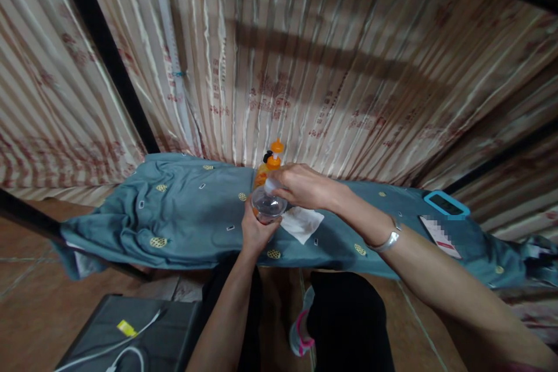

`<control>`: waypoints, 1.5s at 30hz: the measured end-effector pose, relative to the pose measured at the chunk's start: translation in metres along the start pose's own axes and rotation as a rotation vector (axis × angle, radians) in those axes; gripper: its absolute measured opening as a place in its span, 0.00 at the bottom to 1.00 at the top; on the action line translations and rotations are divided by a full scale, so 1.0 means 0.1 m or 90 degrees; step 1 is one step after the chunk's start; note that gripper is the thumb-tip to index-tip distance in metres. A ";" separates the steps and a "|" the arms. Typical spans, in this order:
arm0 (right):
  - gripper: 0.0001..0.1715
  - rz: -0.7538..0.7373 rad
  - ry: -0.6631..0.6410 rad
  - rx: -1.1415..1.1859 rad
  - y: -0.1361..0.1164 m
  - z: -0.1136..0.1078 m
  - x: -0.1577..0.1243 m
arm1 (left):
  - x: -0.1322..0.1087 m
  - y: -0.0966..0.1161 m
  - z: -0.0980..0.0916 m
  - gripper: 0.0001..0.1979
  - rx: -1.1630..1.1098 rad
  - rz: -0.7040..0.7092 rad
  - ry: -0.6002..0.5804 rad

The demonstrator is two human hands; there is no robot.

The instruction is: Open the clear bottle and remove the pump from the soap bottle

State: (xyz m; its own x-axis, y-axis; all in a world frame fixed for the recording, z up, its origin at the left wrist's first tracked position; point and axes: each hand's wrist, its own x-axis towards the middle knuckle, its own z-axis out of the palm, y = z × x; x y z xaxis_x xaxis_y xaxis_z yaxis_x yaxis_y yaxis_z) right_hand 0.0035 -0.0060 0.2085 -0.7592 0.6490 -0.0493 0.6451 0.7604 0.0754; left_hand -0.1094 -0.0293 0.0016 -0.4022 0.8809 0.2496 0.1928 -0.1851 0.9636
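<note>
My left hand (255, 231) grips the body of a small clear plastic bottle (267, 205) from below. My right hand (300, 185) is closed over the bottle's white top, its fingers wrapped round the cap. A silver bracelet (389, 240) sits on my right wrist. Both hands hover over a surface covered with a blue-grey cloth (183, 215). Just behind the hands stands an orange bottle (268, 167) with an orange cap. A white folded tissue (301, 223) lies on the cloth under my right hand.
A phone in a blue case (447, 204) and a white card (440, 236) lie on the cloth at the right. Striped curtains (305, 70) hang behind. A dark box (139, 337) with white cables sits on the tiled floor at lower left. My shoe (300, 331) shows below.
</note>
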 end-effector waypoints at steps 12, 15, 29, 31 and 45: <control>0.16 0.055 -0.014 -0.023 -0.12 -0.01 0.08 | -0.01 -0.01 0.01 0.44 0.003 0.010 -0.008; 0.15 0.003 -0.018 0.008 -0.06 -0.02 0.06 | -0.01 0.00 0.01 0.44 0.007 0.006 -0.002; 0.15 0.026 -0.043 0.010 -0.07 -0.09 0.06 | -0.01 0.02 0.00 0.43 -0.006 0.009 -0.009; 0.22 0.009 -0.033 0.028 -0.04 -0.08 0.05 | -0.01 0.01 0.01 0.43 -0.011 0.010 -0.006; 0.22 -0.010 -0.037 0.032 -0.07 -0.11 0.07 | -0.01 -0.01 0.02 0.45 -0.012 0.014 -0.004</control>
State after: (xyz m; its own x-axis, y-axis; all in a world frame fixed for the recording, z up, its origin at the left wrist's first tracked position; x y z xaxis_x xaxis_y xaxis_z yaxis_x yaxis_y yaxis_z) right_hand -0.0069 -0.0070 0.2187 -0.7642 0.6360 -0.1076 0.6375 0.7701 0.0241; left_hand -0.1078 -0.0290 0.0001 -0.3921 0.8796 0.2696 0.1839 -0.2122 0.9598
